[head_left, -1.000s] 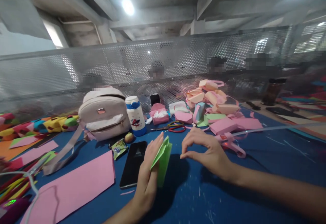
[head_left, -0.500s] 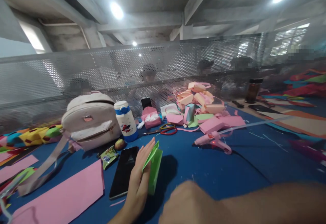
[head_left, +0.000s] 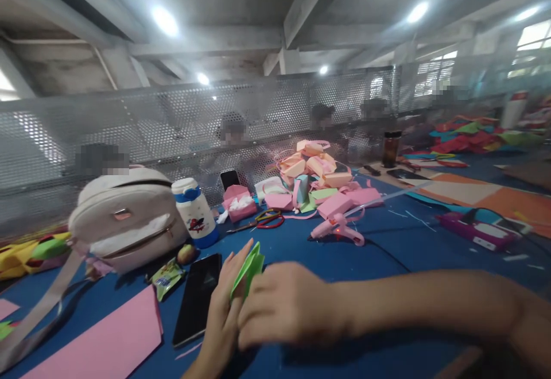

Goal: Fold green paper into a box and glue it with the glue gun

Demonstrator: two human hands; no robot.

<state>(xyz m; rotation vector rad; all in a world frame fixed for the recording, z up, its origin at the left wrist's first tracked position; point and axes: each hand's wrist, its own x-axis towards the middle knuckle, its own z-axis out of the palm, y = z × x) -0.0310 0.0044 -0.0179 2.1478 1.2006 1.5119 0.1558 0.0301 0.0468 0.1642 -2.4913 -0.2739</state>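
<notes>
A folded green paper piece (head_left: 248,267) stands on edge on the blue table (head_left: 387,258). My left hand (head_left: 222,310) lies flat against its left side, fingers stretched up along it. My right hand (head_left: 286,304) has come across from the right and curls its fingers round the green paper's lower part, pressing it against my left palm. Only the top of the paper shows above the two hands. A black phone (head_left: 197,298) lies just left of my left hand.
A pink glue gun (head_left: 338,229) lies behind, before a heap of pink folded paper boxes (head_left: 318,181). Scissors (head_left: 262,220), a bottle (head_left: 193,211), a white backpack (head_left: 124,218) and a pink sheet (head_left: 107,347) sit left. People sit behind the mesh screen (head_left: 172,126).
My right hand drew back off the table, then swung in from the right onto the green paper. The view turned rightwards. My left hand stayed against the paper.
</notes>
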